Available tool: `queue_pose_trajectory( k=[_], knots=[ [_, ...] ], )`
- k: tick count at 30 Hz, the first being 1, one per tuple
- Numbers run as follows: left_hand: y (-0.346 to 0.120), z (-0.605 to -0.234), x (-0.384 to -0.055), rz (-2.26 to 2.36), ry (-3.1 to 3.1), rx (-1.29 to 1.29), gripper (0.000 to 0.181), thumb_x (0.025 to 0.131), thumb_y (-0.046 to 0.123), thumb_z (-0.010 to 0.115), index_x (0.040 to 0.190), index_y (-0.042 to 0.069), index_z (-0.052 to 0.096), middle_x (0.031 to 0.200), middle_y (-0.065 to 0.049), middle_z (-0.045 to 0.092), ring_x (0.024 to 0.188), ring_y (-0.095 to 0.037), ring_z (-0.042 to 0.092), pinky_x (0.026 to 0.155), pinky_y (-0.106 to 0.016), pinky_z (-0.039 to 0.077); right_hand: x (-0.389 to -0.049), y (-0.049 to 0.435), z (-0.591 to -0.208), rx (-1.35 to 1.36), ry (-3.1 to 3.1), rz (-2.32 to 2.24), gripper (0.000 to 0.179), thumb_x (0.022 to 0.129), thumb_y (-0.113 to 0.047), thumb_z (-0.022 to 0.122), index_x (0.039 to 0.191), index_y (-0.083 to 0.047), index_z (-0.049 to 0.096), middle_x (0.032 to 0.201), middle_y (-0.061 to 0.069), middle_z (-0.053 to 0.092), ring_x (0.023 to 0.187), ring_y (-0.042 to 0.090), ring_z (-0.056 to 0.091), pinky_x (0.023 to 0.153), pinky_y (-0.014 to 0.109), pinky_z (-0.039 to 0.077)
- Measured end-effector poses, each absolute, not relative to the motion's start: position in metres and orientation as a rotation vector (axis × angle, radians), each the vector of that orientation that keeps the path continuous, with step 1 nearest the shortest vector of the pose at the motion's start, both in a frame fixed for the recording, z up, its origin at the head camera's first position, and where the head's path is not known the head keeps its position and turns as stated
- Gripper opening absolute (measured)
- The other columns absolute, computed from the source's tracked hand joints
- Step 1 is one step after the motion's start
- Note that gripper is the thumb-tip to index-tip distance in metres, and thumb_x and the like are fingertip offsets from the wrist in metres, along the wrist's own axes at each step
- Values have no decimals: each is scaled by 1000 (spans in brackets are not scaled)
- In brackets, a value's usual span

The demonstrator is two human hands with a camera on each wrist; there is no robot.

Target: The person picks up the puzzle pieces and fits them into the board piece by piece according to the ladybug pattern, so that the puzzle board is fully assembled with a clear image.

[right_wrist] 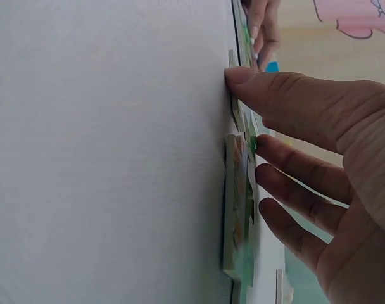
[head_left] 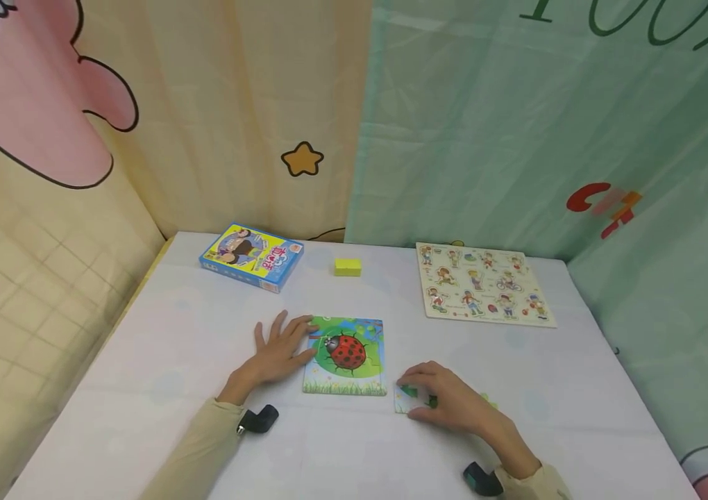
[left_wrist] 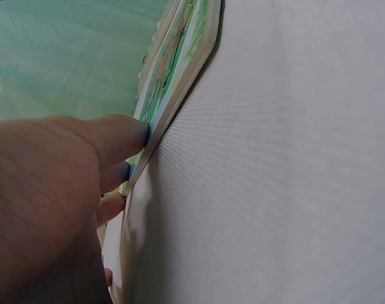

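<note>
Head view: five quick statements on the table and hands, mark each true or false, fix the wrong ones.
1. The left hand touches the ladybug puzzle. True.
2. The yellow block sits between the blue box and the figure board. True.
3. The right hand rests on the yellow block. False: it is at a piece right of the puzzle.
4. The figure board lies left of the blue box. False: right.
5. The ladybug is red. True.

the right hand (head_left: 448,399) hides much of the puzzle piece (head_left: 402,401) beneath it; the left hand (head_left: 280,355) covers some of the ladybug puzzle's left edge. the pink cartoon figure (head_left: 23,97), far left, is cut off.
</note>
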State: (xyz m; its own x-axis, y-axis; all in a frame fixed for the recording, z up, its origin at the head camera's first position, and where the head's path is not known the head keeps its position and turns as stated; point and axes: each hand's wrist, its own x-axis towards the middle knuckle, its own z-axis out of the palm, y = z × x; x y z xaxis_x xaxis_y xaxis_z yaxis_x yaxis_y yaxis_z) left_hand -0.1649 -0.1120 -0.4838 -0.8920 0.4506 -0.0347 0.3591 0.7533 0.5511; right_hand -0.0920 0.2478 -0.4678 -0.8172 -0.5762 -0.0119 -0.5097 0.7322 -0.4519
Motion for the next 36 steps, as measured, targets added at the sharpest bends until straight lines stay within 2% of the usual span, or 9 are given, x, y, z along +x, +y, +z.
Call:
queue_pose_trajectory(
  k=[5, 17, 27, 36],
  knots=[
    [-110, -482, -165, 801, 2778, 630, 47, 102, 32, 55, 145, 15, 47, 162, -9, 29, 151, -50, 0, 108, -79, -9, -93, 248, -464, -903, 2790, -658, 39, 85, -29, 81, 121, -19, 70, 125, -5, 64, 117, 18, 60, 98, 40, 53],
    [-103, -487, -167, 832, 2767, 620, 47, 102, 33, 56, 144, 14, 47, 163, -7, 29, 152, -49, -1, 108, -79, -10, -101, 240, -453, -949, 2795, -640, 38, 86, -33, 79, 120, -20, 71, 124, -9, 64, 117, 12, 60, 101, 37, 52],
    [-103, -487, -167, 851, 2773, 605, 46, 101, 30, 58, 143, 13, 48, 162, -9, 30, 151, -50, -1, 107, -80, -11, -113, 205, -446, -1070, 2764, -715, 36, 87, -28, 79, 119, -15, 72, 124, -5, 66, 118, 14, 61, 103, 36, 51],
    [-108, -482, -165, 819, 2775, 604, 46, 101, 31, 57, 143, 13, 49, 162, -9, 31, 151, -50, 0, 107, -80, -10, -121, 170, -453, -1158, 2749, -673, 37, 90, -30, 76, 123, -15, 71, 130, 0, 66, 122, 18, 60, 104, 38, 50]
  ],
)
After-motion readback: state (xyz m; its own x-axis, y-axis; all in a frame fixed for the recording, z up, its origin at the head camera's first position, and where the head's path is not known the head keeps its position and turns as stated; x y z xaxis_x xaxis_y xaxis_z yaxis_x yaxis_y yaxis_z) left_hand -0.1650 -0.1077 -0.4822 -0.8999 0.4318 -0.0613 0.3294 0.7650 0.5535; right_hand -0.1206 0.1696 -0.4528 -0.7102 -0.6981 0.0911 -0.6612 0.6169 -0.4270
